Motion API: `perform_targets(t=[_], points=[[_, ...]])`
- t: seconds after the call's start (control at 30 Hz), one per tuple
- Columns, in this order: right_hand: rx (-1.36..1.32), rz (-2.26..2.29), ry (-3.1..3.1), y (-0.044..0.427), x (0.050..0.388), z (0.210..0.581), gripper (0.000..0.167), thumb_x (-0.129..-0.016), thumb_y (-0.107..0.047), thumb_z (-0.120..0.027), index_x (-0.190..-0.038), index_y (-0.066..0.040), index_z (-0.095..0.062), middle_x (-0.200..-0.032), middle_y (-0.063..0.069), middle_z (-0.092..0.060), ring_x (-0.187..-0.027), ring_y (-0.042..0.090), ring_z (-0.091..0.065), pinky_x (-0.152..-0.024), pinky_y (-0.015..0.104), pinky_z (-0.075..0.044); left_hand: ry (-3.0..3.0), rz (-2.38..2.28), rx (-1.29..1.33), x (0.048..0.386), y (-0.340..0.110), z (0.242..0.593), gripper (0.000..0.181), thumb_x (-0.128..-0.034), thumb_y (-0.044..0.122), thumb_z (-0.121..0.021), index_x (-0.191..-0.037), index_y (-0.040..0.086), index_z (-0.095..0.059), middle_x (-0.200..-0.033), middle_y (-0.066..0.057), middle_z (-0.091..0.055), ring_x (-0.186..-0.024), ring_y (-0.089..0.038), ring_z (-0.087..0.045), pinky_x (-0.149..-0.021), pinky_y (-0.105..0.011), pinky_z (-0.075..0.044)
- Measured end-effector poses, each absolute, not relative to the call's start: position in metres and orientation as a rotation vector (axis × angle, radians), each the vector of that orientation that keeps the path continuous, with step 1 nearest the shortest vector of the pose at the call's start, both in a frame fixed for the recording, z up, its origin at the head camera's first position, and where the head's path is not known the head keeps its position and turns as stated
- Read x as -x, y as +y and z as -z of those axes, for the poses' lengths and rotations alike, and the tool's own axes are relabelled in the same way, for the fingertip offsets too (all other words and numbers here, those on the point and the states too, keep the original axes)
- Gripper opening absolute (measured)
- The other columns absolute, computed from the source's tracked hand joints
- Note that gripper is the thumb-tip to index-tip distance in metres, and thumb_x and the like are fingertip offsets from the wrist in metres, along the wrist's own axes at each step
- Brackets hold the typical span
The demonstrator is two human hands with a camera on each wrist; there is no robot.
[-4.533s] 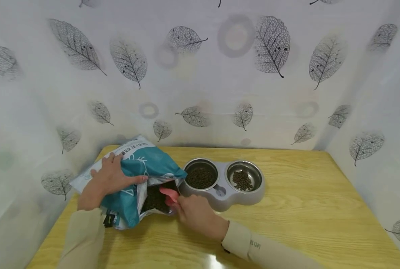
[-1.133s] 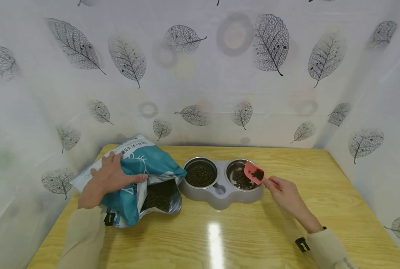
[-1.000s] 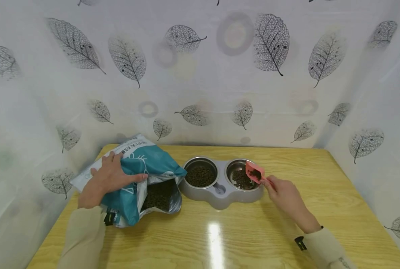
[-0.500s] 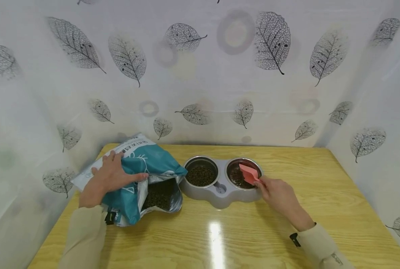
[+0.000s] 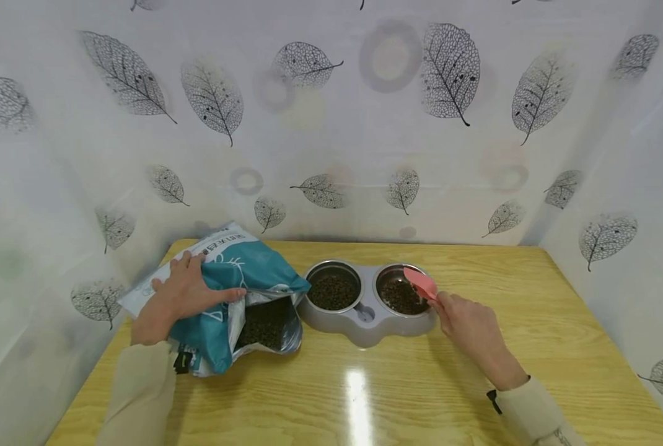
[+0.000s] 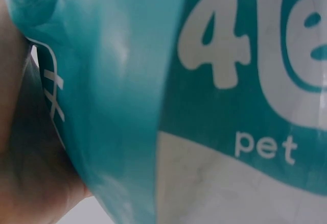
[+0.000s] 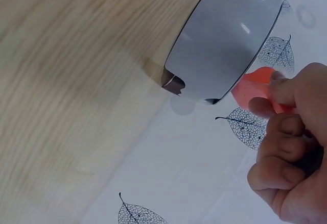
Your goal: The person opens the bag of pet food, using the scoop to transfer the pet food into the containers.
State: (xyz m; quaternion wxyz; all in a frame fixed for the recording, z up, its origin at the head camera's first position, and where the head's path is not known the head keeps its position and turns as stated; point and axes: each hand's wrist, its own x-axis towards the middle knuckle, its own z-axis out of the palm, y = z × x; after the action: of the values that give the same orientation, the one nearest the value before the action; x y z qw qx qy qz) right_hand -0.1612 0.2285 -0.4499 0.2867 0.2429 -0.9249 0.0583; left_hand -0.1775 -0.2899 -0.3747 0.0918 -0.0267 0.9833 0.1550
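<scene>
Brown kibble [image 5: 333,292] already lies in both bowls [image 5: 331,270], the right hand [image 5: 473,327] pinching a scoop [image 5: 419,284] above one; more remains in the bag [image 5: 264,266] by the bench's [image 5: 532,322] left edge, under the spread left hand [image 5: 181,296].

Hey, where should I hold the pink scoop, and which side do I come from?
I'd take the scoop by its handle, coming from the right, much as the right hand grips it. The broad end is over the right bowl, while the slimmer handle slants outward to the right, which should keep fingers clear of the kibble.
</scene>
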Motion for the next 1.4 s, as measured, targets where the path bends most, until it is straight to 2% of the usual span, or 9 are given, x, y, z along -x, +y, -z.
perform_targets(t=[0.13,0.2,0.27,0.4,0.5,0.73,0.9,1.17,1.4], points=[[-0.681,-0.112,-2.344,0.230,0.164,0.454,0.053,-0.113,-0.040,-0.031,-0.077,-0.008,-0.053,-0.055,-0.005,-0.030,-0.050,0.002,-0.014,-0.042,0.017,-0.013,2.920,-0.458,0.077,0.177,-0.290,0.376,0.136,-0.0747,0.087,-0.063,-0.159,-0.010,-0.017,-0.160,-0.042,-0.010,-0.145,-0.067,-0.007,-0.099,-0.091,-0.013],[-0.681,-0.117,-2.318,0.230,0.165,0.456,0.058,-0.112,-0.043,-0.025,-0.076,-0.008,-0.053,-0.054,-0.005,-0.030,-0.050,0.002,-0.013,-0.042,0.017,-0.012,2.921,-0.455,0.076,0.178,-0.290,0.376,0.136,-0.0747,0.087,-0.063,-0.158,-0.010,-0.017,-0.160,-0.042,-0.011,-0.145,-0.067,-0.008,-0.099,-0.092,-0.014],[-0.680,-0.157,-2.328,0.229,0.164,0.457,0.057,-0.112,-0.043,-0.027,-0.076,-0.008,-0.053,-0.055,-0.005,-0.031,-0.050,0.002,-0.015,-0.042,0.017,-0.014,2.923,-0.453,0.075,0.178,-0.291,0.376,0.136,-0.0748,0.087,-0.063,-0.158,-0.010,-0.017,-0.160,-0.042,-0.011,-0.145,-0.067,-0.008,-0.099,-0.092,-0.014],[-0.621,-0.404,-2.505,0.220,0.157,0.453,0.034,-0.107,-0.024,-0.056,-0.077,-0.010,-0.053,-0.056,-0.007,-0.033,-0.049,0.002,-0.022,-0.044,0.019,-0.020,2.924,-0.453,0.073,0.178,-0.291,0.377,0.136,-0.0748,0.087,-0.063,-0.158,-0.010,-0.017,-0.160,-0.042,-0.011,-0.145,-0.067,-0.008,-0.099,-0.092,-0.014],[-0.544,-0.653,-2.651,0.209,0.150,0.448,0.025,-0.100,-0.014,-0.067,-0.079,-0.012,-0.053,-0.057,-0.010,-0.033,-0.049,-0.001,-0.027,-0.046,0.019,-0.025,2.925,-0.450,0.074,0.178,-0.292,0.378,0.136,-0.0746,0.087,-0.063,-0.158,-0.010,-0.018,-0.160,-0.042,-0.011,-0.145,-0.066,-0.009,-0.098,-0.092,-0.014],[-0.672,-1.088,-2.671,0.179,0.139,0.440,0.028,-0.105,-0.011,-0.057,-0.078,-0.012,-0.052,-0.062,-0.014,-0.034,-0.053,-0.005,-0.028,-0.048,0.017,-0.029,2.923,-0.464,0.074,0.178,-0.292,0.380,0.136,-0.0743,0.087,-0.063,-0.159,-0.009,-0.017,-0.160,-0.041,-0.012,-0.145,-0.066,-0.009,-0.099,-0.091,-0.014],[-0.772,-1.330,-2.724,0.154,0.133,0.438,0.032,-0.108,-0.017,-0.053,-0.076,-0.014,-0.050,-0.063,-0.013,-0.037,-0.053,-0.006,-0.031,-0.048,0.017,-0.030,2.924,-0.467,0.075,0.178,-0.291,0.379,0.135,-0.0745,0.087,-0.063,-0.159,-0.009,-0.018,-0.160,-0.041,-0.012,-0.145,-0.065,-0.009,-0.099,-0.091,-0.014],[-0.964,-1.273,-2.782,0.115,0.124,0.443,0.022,-0.105,-0.026,-0.059,-0.085,-0.017,-0.058,-0.065,-0.013,-0.047,-0.055,-0.006,-0.040,-0.050,0.017,-0.038,2.924,-0.463,0.080,0.177,-0.292,0.377,0.136,-0.0745,0.087,-0.063,-0.159,-0.009,-0.018,-0.160,-0.042,-0.011,-0.145,-0.066,-0.008,-0.099,-0.091,-0.014],[-1.080,-1.140,-2.836,0.085,0.122,0.444,0.026,-0.106,-0.033,-0.057,-0.085,-0.017,-0.056,-0.064,-0.013,-0.042,-0.055,-0.004,-0.037,-0.050,0.016,-0.034,2.926,-0.464,0.074,0.178,-0.291,0.377,0.136,-0.0746,0.087,-0.063,-0.159,-0.010,-0.017,-0.161,-0.042,-0.010,-0.146,-0.066,-0.008,-0.099,-0.091,-0.013]])
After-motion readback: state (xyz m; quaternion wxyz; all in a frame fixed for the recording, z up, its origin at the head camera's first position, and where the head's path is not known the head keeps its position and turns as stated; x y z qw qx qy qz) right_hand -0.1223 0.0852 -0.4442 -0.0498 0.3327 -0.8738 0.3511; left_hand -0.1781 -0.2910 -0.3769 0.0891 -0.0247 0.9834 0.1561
